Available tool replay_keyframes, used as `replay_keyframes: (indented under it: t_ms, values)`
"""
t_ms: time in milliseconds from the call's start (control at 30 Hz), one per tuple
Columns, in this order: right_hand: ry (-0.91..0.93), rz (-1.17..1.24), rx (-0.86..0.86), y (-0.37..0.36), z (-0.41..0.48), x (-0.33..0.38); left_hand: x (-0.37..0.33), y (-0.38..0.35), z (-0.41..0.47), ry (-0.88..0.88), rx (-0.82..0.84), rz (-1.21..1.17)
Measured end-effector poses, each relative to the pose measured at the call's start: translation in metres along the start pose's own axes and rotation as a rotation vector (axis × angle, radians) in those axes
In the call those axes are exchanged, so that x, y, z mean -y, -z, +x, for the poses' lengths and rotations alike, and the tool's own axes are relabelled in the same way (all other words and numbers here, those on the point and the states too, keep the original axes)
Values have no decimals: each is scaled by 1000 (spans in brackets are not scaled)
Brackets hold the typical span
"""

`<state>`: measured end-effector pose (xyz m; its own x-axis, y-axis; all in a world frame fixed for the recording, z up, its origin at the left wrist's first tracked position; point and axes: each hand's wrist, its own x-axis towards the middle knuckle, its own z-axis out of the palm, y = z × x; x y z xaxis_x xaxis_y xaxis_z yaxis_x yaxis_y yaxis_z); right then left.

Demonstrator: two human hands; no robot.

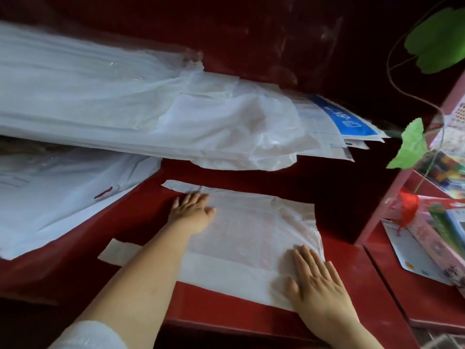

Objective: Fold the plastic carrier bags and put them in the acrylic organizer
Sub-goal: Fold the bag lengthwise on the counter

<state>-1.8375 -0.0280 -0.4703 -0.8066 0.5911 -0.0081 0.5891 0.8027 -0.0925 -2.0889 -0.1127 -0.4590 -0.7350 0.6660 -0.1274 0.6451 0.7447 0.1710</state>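
One wide red table (251, 303) fills most of the view, and on its far left part lies a big pile of white plastic bags (125, 104), which reaches from the left edge toward the middle. At the right end of this pile some flat packets with a blue label (347, 117) stick out. A second, lower stack of white bags (63, 197) lies at the left, nearer to the person and partly under the big pile. In the middle of the table, apart from both piles, one white carrier bag (251, 235) is spread flat, with a folded band along its near edge. Its two handle strips point to the left: one far strip (181, 188) and one near strip (118, 253), which passes under the left forearm. The left hand (192, 212) rests flat on the far left part of this bag, fingers straight and grasping nothing. The right hand (317, 280) lies flat on the near right corner of the bag, fingers spread, also released, so the bag is under both palms and not pinched. At the right stands a red shelf (407, 192) with colourful boxes (440, 227), and green leaves (410, 144) hang on a thin stem above it.
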Motion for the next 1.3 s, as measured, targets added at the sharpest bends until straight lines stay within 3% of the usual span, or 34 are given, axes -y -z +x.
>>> replay_keyframes:
  t_ms: [233, 333, 367, 467, 500, 533, 633, 700, 867, 1033, 1167, 1300]
  values:
    - [40, -65, 91, 10, 2, -1, 41, 17, -67, 34, 80, 149]
    - [-29, -231, -17, 23, 2, 3, 54, 15, -101, 36, 57, 229]
    - [-28, -221, -134, 26, 1, 5, 57, 13, -114, 49, 50, 219]
    - [200, -35, -613, 18, -12, 15, 58, 8, -142, 94, 40, 131]
    - [329, 63, -627, 16, -25, 26, 56, 8, -150, 101, 38, 110]
    - [475, 104, -537, 10, -40, 37, 54, 7, -154, 104, 28, 85]
    - [711, -149, -292, -13, -69, 53, 47, 4, -161, 74, -6, 73]
    - [686, -279, -201, -23, -72, 43, 41, 3, -166, 6, -50, 117]
    - [689, -223, -186, -21, -69, 6, 32, -11, -195, -182, -123, 188]
    - [629, -134, -388, -20, -74, -29, 57, -33, -205, -368, -348, 310]
    - [622, -165, -525, -38, -74, -27, 69, -38, -198, -393, -311, 221]
    - [607, -109, -682, -49, -62, -4, 86, -42, -195, -470, -531, 165]
